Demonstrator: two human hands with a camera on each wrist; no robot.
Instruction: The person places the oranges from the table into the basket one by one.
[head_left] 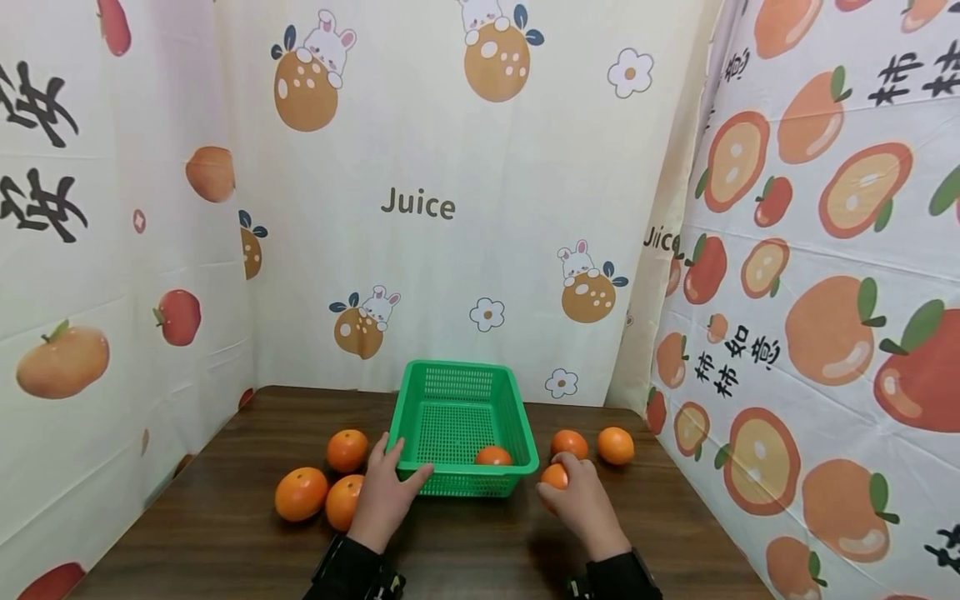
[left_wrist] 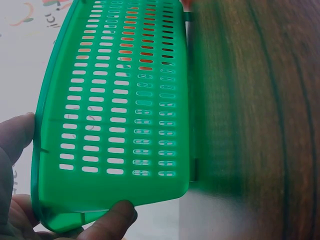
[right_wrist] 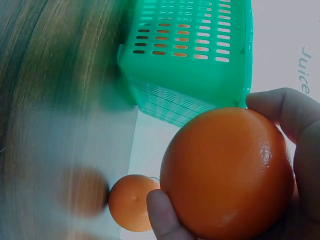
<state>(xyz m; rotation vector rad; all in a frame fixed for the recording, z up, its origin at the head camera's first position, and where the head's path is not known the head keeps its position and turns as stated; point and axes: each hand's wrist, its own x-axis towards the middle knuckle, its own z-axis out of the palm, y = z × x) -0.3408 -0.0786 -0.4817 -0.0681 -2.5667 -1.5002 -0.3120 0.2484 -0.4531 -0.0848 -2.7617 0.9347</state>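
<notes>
A green plastic basket [head_left: 450, 479] with slotted walls stands on the table, one orange [head_left: 493, 456] inside it. My left hand [head_left: 382, 498] holds the basket's near left corner, fingers on the rim; the left wrist view shows its fingertips [left_wrist: 120, 215] against the corner. To the right of the basket, my right hand [head_left: 588, 504] grips an orange [right_wrist: 227, 172] between thumb and fingers. In the right wrist view that orange is lifted off the table, close to the basket's near right corner. Behind this hand lie two more oranges [head_left: 570, 443] [head_left: 616, 446].
Left of the basket, three oranges [head_left: 347, 451] [head_left: 302, 494] [head_left: 344, 502] sit on the dark wooden table [head_left: 232, 500], the nearest one partly behind my left hand. Fruit-printed cloths [head_left: 450, 275] hang behind the table and on both sides.
</notes>
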